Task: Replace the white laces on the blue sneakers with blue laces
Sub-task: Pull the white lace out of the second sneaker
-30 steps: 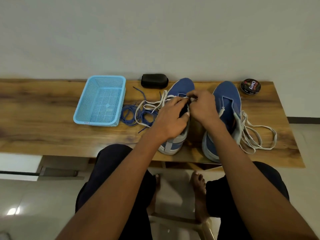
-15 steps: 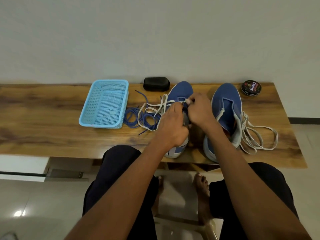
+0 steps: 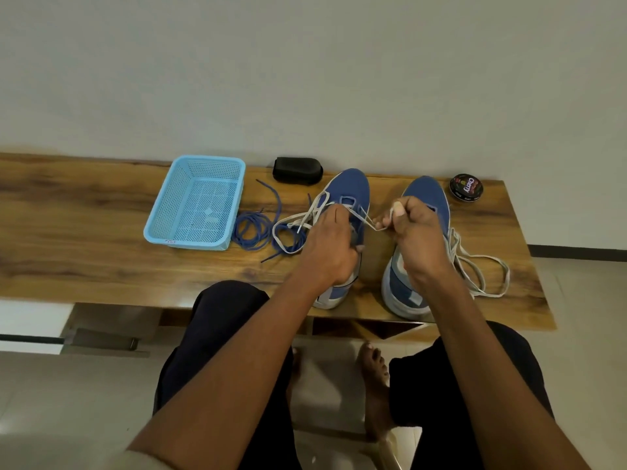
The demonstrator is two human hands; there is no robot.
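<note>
While the left hand [image 3: 330,247] presses down on the left blue sneaker [image 3: 349,195], fingers closed around its upper, the right hand [image 3: 415,232] pinches a strand of that shoe's white lace [image 3: 368,220] between thumb and fingertips and holds it taut, out to the right of the eyelets. More loops of this lace spill off the shoe's left side onto the wooden bench [image 3: 84,239]. Blue laces [image 3: 258,228] lie coiled on the bench between the sneaker and a light blue mesh basket [image 3: 198,201], partly tangled with the white loops. Right blue sneaker [image 3: 427,198] stands just beside the first, toe toward the wall; its loose white lace [image 3: 481,269] is heaped along its right side. Black oblong object [image 3: 298,170] sits behind the left shoe; a round polish tin [image 3: 466,187] sits at the far right corner.
</note>
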